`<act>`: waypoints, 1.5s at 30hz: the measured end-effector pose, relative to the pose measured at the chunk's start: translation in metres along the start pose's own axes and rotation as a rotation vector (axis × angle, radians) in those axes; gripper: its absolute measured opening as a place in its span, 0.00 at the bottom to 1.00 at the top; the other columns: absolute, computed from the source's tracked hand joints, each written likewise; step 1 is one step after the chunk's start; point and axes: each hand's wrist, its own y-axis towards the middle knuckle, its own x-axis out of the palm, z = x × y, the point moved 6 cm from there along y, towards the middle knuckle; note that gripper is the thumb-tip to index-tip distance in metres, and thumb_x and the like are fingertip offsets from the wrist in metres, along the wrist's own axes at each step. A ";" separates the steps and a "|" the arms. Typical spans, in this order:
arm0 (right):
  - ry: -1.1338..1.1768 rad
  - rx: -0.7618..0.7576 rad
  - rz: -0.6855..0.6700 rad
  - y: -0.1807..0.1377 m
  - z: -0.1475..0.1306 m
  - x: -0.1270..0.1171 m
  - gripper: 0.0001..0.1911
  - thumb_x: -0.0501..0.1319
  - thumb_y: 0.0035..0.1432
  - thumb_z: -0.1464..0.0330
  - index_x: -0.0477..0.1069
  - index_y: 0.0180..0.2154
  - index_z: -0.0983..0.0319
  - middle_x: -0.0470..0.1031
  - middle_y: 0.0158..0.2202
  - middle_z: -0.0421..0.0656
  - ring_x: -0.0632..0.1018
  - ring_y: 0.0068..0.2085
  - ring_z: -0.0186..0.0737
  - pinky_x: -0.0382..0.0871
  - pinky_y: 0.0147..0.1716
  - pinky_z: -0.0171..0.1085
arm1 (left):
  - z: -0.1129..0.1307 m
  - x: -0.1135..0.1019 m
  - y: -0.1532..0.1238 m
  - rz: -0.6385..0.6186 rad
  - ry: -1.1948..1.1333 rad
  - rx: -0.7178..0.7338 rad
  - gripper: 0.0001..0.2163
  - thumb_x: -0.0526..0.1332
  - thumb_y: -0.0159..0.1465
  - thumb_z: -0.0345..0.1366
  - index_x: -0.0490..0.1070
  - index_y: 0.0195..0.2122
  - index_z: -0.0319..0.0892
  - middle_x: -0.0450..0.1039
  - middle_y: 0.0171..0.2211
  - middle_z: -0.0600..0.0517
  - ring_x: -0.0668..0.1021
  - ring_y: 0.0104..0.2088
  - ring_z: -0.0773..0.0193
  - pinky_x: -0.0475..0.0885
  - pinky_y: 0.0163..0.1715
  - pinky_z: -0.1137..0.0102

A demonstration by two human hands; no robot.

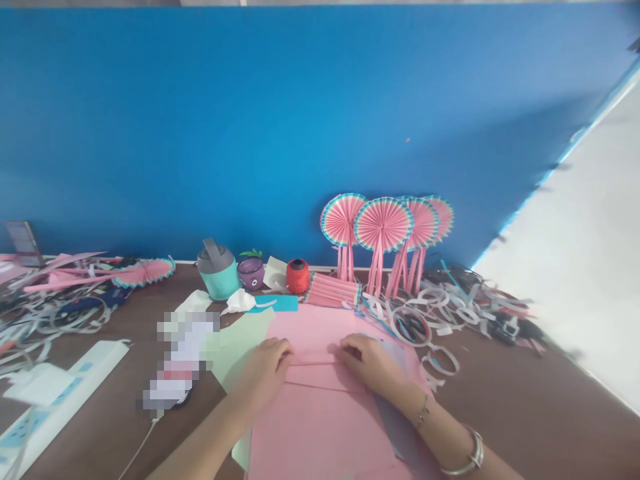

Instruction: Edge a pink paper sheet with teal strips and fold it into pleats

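Note:
A pink sheet of paper (315,333) lies in front of me, with narrow fold lines running across it between my hands. My left hand (267,367) is closed at the fold's left end, fingers curled on the paper. At the right end, my right hand (367,360) pinches the same sheet, its fingertips partly hidden. Below it spread more pink paper (320,433), a pale green sheet (235,347) to the left and a greyish sheet (400,427) under my right forearm. A pleated pink paper strip (333,290) rests just beyond.
Round pink paper fans (383,225) stand against the blue partition (250,133). White paper strips (440,303) tangle at right. A teal cup (219,273), purple pot (251,273) and red thread spool (297,276) line the back. A blurred-out phone (180,360) and power strip (65,400) lie left.

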 end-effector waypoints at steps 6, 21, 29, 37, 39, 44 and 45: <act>0.012 0.029 -0.004 0.000 -0.005 -0.006 0.16 0.57 0.65 0.63 0.69 0.25 0.58 0.77 0.27 0.40 0.75 0.30 0.37 0.62 0.30 0.35 | 0.003 -0.002 -0.001 -0.016 0.036 -0.027 0.10 0.51 0.67 0.31 0.70 0.34 0.46 0.74 0.37 0.53 0.76 0.40 0.61 0.64 0.38 0.69; 0.071 0.211 -0.009 0.004 0.003 -0.006 0.13 0.59 0.58 0.66 0.68 0.21 0.59 0.77 0.24 0.38 0.75 0.28 0.37 0.61 0.27 0.33 | 0.004 0.000 0.000 -0.020 0.059 -0.036 0.10 0.50 0.67 0.31 0.69 0.34 0.45 0.74 0.37 0.52 0.75 0.42 0.60 0.65 0.40 0.68; 0.069 0.184 0.005 0.003 0.001 -0.007 0.16 0.58 0.60 0.64 0.68 0.21 0.59 0.76 0.23 0.38 0.74 0.27 0.36 0.59 0.25 0.33 | 0.005 -0.002 -0.001 -0.012 0.065 -0.029 0.09 0.51 0.67 0.30 0.69 0.34 0.45 0.74 0.37 0.52 0.75 0.41 0.60 0.64 0.41 0.69; -0.023 0.231 -0.028 0.001 0.000 -0.005 0.16 0.57 0.62 0.63 0.70 0.23 0.60 0.77 0.26 0.40 0.74 0.29 0.36 0.58 0.28 0.33 | 0.004 0.001 -0.001 -0.027 0.108 -0.027 0.10 0.51 0.67 0.30 0.70 0.35 0.45 0.73 0.38 0.52 0.75 0.42 0.60 0.64 0.41 0.68; -0.034 0.225 -0.013 0.001 0.001 -0.004 0.15 0.57 0.62 0.63 0.70 0.23 0.60 0.78 0.27 0.40 0.74 0.30 0.36 0.58 0.29 0.34 | 0.004 0.001 0.000 -0.031 0.121 -0.027 0.09 0.51 0.67 0.30 0.71 0.35 0.45 0.73 0.38 0.51 0.75 0.43 0.60 0.64 0.41 0.68; -0.003 0.232 -0.006 0.002 0.005 0.000 0.15 0.57 0.61 0.63 0.71 0.23 0.60 0.78 0.26 0.41 0.75 0.30 0.37 0.59 0.29 0.34 | 0.005 0.000 0.000 -0.032 0.123 -0.037 0.09 0.51 0.67 0.29 0.71 0.35 0.45 0.73 0.38 0.52 0.75 0.42 0.60 0.64 0.41 0.68; 0.004 0.241 -0.007 0.003 0.006 0.000 0.16 0.57 0.61 0.62 0.71 0.23 0.60 0.78 0.26 0.41 0.75 0.29 0.37 0.59 0.29 0.34 | 0.005 0.000 -0.001 -0.032 0.123 -0.040 0.09 0.51 0.67 0.29 0.71 0.35 0.45 0.74 0.38 0.52 0.75 0.42 0.60 0.64 0.41 0.68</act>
